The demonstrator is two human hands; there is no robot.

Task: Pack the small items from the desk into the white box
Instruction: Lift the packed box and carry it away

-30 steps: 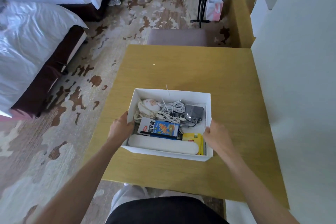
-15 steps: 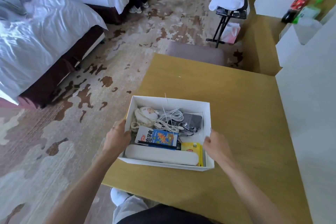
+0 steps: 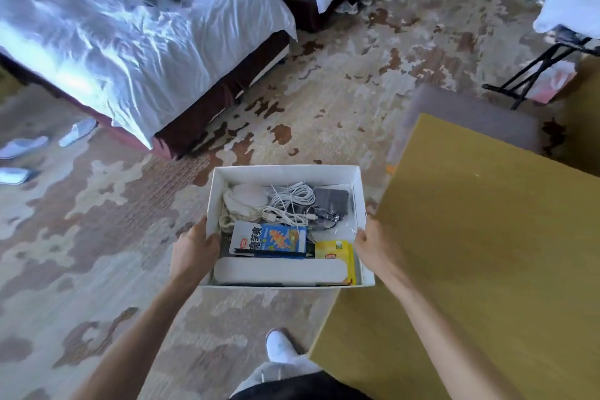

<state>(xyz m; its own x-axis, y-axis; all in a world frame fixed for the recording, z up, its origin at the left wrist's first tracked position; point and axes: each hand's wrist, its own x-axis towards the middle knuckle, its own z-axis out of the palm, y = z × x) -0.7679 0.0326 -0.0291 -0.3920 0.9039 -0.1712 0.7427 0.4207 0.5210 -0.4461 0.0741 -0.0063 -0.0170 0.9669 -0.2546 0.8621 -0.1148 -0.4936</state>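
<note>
I hold the white box (image 3: 285, 170) in the air over the carpet, left of the yellow desk (image 3: 480, 237). My left hand (image 3: 193, 247) grips its left wall and my right hand (image 3: 373, 245) grips its right wall. Inside lie a long white case (image 3: 281, 271), a blue and white snack packet (image 3: 269, 239), a yellow tea packet (image 3: 334, 252), a coil of white cable (image 3: 289, 201), a dark grey pouch (image 3: 331, 200) and a pale cloth bag (image 3: 243, 198). The part of the desk top in view is bare.
A bed with white sheets (image 3: 130, 42) stands at the upper left, with white slippers (image 3: 22, 146) on the floor beside it. A padded stool (image 3: 470, 117) sits behind the desk. A black folding stand (image 3: 532, 71) is at the far right. My foot (image 3: 281, 346) is on the patterned carpet.
The box has been lifted off the desk and carried left, so it is now over the carpet. My view has swung left toward the bed. Both hands keep their hold.
</note>
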